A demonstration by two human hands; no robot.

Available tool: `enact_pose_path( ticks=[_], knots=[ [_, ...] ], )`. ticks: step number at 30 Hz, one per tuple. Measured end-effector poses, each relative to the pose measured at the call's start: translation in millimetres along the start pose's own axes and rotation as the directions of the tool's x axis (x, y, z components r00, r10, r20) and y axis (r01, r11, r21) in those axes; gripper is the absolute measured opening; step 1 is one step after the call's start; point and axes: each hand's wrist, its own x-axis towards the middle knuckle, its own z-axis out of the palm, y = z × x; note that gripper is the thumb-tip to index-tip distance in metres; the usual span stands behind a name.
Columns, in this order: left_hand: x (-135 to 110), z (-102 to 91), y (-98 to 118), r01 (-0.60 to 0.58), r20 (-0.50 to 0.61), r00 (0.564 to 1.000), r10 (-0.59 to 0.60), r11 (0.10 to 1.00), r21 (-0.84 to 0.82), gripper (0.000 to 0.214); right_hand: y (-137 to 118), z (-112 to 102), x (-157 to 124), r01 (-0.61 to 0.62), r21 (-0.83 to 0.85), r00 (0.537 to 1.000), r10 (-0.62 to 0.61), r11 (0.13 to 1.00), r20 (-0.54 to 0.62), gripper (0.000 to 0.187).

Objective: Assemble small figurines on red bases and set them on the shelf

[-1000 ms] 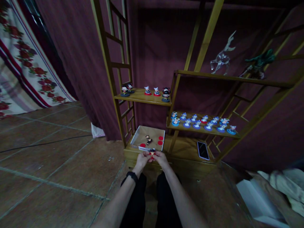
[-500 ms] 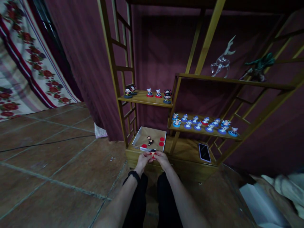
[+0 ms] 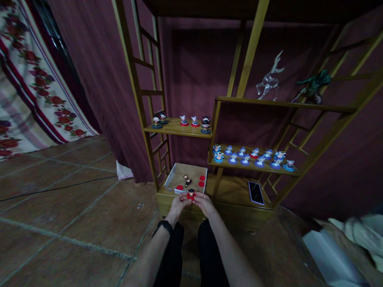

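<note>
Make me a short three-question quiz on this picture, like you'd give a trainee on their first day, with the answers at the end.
1. True or false: the left hand and right hand both hold the small red figurine.

2. How many red discs show inside the shallow box?
A) One
B) Three
C) Five

3. Fill in the blank: the black band is worn on the person's ____ wrist.

Key: 1. True. 2. B. 3. Left.
</note>
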Motion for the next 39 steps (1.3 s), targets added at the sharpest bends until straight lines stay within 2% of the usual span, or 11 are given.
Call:
enact_pose_path(
  ticks=[5,9,13,16,20,23,28,33,36,39],
  knots=[
    [4,4.8,-7,-0.142,-0.007,0.989,0.148,0.962,0.232,0.040,1,-5,-1,-0.019,-0.038,1.000,0.019,0.999,0.004,0.031],
    [-1,7.8,-7,-0.281,0.101,0.959,0.265,0.833,0.476,0.039,2,-9,-1,0.003,-0.034,0.999,-0.004,0.999,-0.037,0.032],
    [-11,11.3,1,-0.339,0.201,0.940,0.275,0.709,0.618,0.035,2,-12,0,-0.003,-0.053,1.000,0.002,0.999,-0.026,0.038],
    [-18,14.1,7,-0.349,0.197,0.935,0.294,0.667,0.658,0.035,3,-13,0,-0.013,-0.089,1.000,0.010,0.996,-0.027,0.043],
    [-24,16.7,11,-0.315,0.102,0.942,0.321,0.731,0.605,0.038,4,-13,0,-0.010,-0.108,1.000,0.008,0.994,-0.019,0.044],
    [-28,17.5,11,-0.303,0.073,0.945,0.318,0.775,0.555,0.039,3,-12,-1,-0.007,-0.122,1.000,0.005,0.993,-0.018,0.045],
    [-30,18.2,10,-0.297,0.065,0.949,0.309,0.802,0.519,0.038,2,-9,-2,0.023,-0.119,1.000,-0.025,0.993,-0.018,0.043],
    [-23,16.0,8,-0.345,0.108,0.934,0.341,0.774,0.531,0.039,2,-8,-1,0.009,-0.122,1.000,-0.012,0.993,-0.024,0.042],
    [-16,12.9,6,-0.310,0.117,0.949,0.294,0.790,0.529,0.031,2,-7,0,0.002,-0.127,1.000,-0.005,0.992,-0.023,0.038],
    [-10,10.7,2,-0.259,0.099,0.965,0.241,0.844,0.469,0.027,1,-5,-1,0.000,-0.141,1.000,-0.002,0.990,-0.012,0.033]
  ],
)
